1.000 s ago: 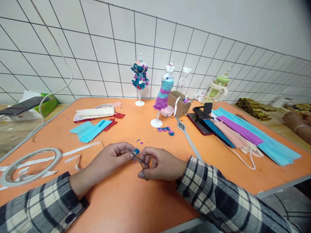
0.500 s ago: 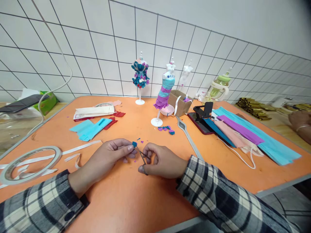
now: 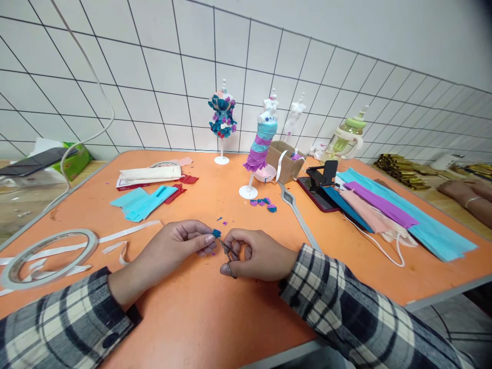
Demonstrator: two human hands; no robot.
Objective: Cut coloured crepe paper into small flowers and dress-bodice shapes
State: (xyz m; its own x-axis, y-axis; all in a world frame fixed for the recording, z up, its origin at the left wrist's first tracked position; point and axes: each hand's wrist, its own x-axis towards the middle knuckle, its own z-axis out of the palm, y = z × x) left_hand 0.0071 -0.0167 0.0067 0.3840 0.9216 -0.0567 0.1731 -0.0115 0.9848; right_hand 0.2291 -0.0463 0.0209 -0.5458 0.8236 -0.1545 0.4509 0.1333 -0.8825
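Note:
My left hand pinches a small piece of dark teal crepe paper between thumb and fingers. A small pair of scissors is in my right hand, with the thumb through one loop. The scissor tips touch or lie right beside the teal piece; which of these I cannot tell. Tiny teal and purple scraps lie on the orange table just beyond. Farther off are several small teal and purple paper pieces, near a dress form wrapped in blue and purple paper.
A tape roll with white strips is at left. Blue paper lies behind my left hand. Another decorated form, a cardboard box and a bottle stand at the back. A phone and paper sheets lie right, near another person's hand.
The scissors' blades have come closer together, and the teal piece has turned and now looks ragged at its edge. At far right, the other person's hand has moved further into view.

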